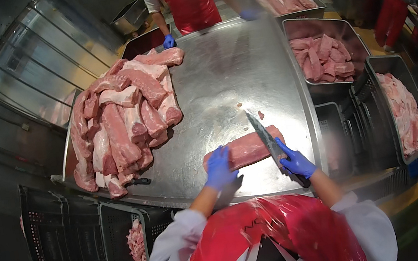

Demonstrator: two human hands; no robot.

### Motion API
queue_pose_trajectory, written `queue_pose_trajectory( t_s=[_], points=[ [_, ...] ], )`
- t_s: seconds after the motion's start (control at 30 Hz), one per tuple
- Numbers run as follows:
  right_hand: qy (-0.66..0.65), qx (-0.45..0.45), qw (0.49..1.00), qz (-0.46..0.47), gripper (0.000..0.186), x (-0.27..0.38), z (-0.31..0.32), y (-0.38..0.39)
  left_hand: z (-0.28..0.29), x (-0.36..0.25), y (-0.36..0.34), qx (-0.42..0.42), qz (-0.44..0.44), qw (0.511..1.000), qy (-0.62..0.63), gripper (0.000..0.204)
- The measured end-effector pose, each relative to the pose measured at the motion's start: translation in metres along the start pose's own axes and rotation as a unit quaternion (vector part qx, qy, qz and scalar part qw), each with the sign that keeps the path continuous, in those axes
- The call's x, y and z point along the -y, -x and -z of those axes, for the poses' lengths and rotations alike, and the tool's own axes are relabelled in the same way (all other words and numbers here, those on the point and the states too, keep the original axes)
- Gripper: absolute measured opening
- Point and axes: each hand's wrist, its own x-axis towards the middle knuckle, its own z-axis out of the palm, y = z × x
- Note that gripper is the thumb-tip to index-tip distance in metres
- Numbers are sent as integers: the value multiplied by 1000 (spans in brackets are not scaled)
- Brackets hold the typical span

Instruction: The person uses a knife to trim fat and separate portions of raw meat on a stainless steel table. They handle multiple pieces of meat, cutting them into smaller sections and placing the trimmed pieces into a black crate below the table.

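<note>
One held knife [263, 134], one meat slab [245, 151] under it, two scraps [261, 115] and one table [210, 86] show.

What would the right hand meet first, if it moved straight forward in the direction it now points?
Probably the right end of the meat slab, just ahead of the right hand; exact depth is hard to judge.

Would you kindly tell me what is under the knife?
The knife crosses the meat toward its right end, its tip over the table. The strip directly beneath the blade is covered, so any cut there cannot be seen.
</note>
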Motion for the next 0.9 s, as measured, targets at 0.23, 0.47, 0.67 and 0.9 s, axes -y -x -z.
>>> queue_pose_trajectory(
  t_s=[0.23,0.47,0.67,0.9],
  points=[
    [-66,-29,996,-46,79,-23,28,66,3,-47,-85,160,105,981,-9,86],
    [-109,-130,979,-116,80,-45,33,150,-62,70,-95,168,339,552,743,69],
    [-105,-187,973,-83,75,-66,38,163,-98,12,-42,142,298,479,813,41],
    [-68,-189,971,-129,73,-36,36,142,-53,-19,-11,-73,-56,988,121,30]
  ],
)
